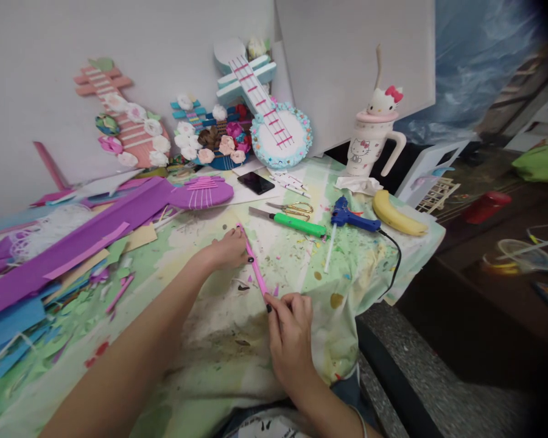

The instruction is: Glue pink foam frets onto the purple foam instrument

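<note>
A thin pink strip (pixel 257 270) lies slanted over the tablecloth between my two hands. My left hand (pixel 229 249) is closed at its far part, thumb and fingers against the strip. At the near end, my right hand (pixel 293 325) pinches the strip between thumb and fingers. Beyond them rest a green-handled utility knife (pixel 299 224) with its blade out and gold-handled scissors (pixel 296 210). To the right, a blue glue gun (pixel 352 218) holds a white glue stick. A purple guitar-shaped craft piece (pixel 201 193) lies at the back left.
Paper scraps (pixel 64 325) cover the left side of the table. Flower-decorated instrument crafts (pixel 281 137) lean on the wall. A phone (pixel 256 182), a banana (pixel 398 214) and a handled tumbler (pixel 369 146) stand or lie behind. The glue gun's cord (pixel 398 261) hangs over the right edge.
</note>
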{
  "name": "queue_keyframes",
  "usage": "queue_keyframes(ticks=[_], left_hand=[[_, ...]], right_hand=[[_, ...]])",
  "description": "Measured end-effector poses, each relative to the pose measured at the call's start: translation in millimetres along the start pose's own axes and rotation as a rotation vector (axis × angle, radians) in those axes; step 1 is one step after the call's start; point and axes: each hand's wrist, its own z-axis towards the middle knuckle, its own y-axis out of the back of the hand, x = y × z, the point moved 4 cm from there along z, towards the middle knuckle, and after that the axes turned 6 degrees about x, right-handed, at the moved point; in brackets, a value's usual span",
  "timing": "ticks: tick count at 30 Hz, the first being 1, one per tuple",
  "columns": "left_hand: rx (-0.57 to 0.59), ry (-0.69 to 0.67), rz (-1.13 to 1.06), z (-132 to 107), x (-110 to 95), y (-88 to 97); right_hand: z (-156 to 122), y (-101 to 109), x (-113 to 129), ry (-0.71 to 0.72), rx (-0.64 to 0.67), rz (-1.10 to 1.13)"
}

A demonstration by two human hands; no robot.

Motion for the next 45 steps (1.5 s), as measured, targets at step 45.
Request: queue_keyframes(ticks=[45], left_hand=[[-0.401, 0.24, -0.829, -104, -44, -16.2]], right_hand=[[1, 4, -4, -0.057, -0.049, 0.177]])
